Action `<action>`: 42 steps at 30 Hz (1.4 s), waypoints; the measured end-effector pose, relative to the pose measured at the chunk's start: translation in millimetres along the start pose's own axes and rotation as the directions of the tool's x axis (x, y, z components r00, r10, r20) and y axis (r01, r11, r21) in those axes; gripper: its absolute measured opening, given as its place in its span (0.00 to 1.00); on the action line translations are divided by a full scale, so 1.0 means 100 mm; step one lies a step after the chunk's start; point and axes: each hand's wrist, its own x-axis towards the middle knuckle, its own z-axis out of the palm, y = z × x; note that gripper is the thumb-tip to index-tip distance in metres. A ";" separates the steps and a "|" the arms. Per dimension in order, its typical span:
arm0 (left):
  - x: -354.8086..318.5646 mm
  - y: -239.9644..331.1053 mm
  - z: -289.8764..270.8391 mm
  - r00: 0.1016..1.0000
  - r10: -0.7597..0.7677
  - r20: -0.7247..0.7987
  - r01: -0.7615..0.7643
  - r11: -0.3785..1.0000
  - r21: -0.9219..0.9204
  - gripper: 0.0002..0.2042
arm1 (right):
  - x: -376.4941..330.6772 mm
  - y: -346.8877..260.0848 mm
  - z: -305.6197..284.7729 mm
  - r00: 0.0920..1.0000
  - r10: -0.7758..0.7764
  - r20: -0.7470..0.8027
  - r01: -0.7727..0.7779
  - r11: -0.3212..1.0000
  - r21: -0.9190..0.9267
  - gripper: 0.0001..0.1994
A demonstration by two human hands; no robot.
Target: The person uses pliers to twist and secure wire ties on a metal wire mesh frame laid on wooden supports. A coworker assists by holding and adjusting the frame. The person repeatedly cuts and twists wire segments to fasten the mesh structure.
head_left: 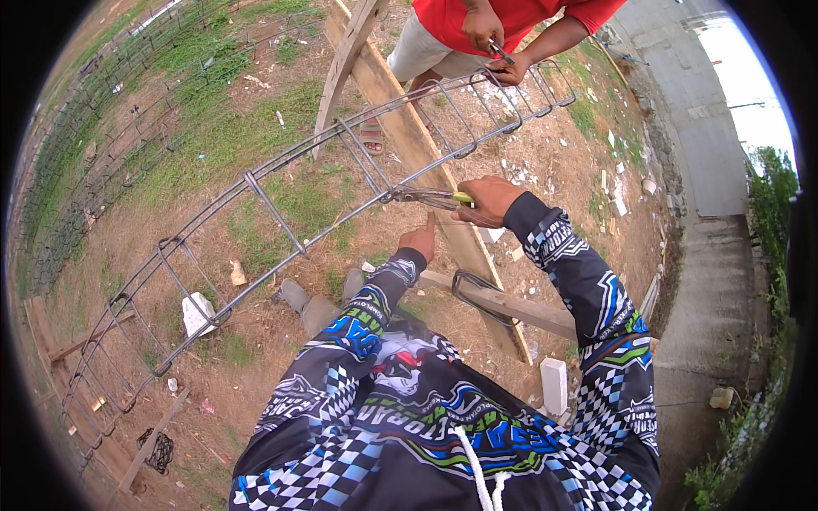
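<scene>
A long cage of steel reinforcing bars (277,215) with bent stirrups runs slantwise from the lower left to the upper right. My right hand (490,202) is closed round the yellow-green handle end of a pair of pincers (434,198). Their jaws meet the near long bar where a stirrup crosses it. Just below that joint, nearer to me, my left hand (419,240) has its index finger stretched upward; its other fingers are mostly hidden, and nothing shows in it. Across the cage, a co-worker in a red shirt (520,30) holds a dark hand tool (500,53) at the bars.
A wooden board (407,140) passes under the cage beside an upright post (345,68). A dark wire coil (481,298) hangs on a wooden beam (532,313). Pale blocks (554,386) and rubble lie on the ground. More steel cages (77,128) stand at far left.
</scene>
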 end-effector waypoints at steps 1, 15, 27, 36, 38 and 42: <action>-0.09 0.03 -0.09 0.999 -0.041 0.022 0.041 0.999 0.001 0.27 | -0.01 -0.02 0.00 1.000 -0.011 0.001 0.011 0.999 -0.036 0.22; -1.10 -0.27 -1.73 0.557 0.075 -0.827 -0.348 0.926 -0.150 0.19 | 0.10 0.08 -0.10 0.837 0.132 0.531 -0.420 0.777 0.469 0.27; -0.83 -0.57 -1.47 0.725 0.067 -0.686 -0.447 0.804 -0.393 0.21 | -0.35 -0.11 0.11 0.865 -0.205 -0.458 -0.105 0.818 -0.565 0.34; -0.83 -0.54 -1.51 0.783 0.055 -0.619 -0.406 0.799 -0.443 0.24 | -0.18 -0.06 -0.04 0.691 0.313 0.651 -0.719 0.391 0.575 0.26; -0.84 -0.55 -1.52 0.772 0.065 -0.633 -0.418 0.801 -0.427 0.24 | -0.28 -0.14 0.05 0.855 0.319 0.410 -0.499 0.724 0.476 0.25; -0.83 -0.57 -1.49 0.772 0.084 -0.630 -0.421 0.810 -0.408 0.24 | -0.47 -0.26 0.24 0.963 0.217 -0.158 -0.175 0.954 0.242 0.29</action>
